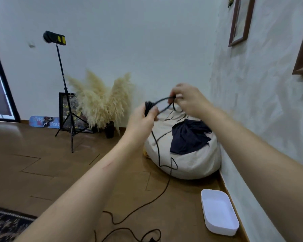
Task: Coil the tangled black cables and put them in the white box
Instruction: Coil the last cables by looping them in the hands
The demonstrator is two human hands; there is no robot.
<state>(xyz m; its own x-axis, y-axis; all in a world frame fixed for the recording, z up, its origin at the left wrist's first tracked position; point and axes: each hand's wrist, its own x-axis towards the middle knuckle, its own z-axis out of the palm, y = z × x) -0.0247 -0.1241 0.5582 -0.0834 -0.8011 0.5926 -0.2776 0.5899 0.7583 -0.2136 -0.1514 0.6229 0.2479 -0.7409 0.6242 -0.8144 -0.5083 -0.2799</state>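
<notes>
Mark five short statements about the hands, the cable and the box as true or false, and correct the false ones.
1. The left hand grips a coiled bundle of the black cable. True.
2. The white box holds a coiled cable. False: nothing shows inside it.
3. The right hand pinches a loop of the cable. True.
4. The whole cable is lifted off the floor. False: a loose length trails across the wooden floor toward the camera.
5. A dark cloth lies on the beige beanbag. True.
</notes>
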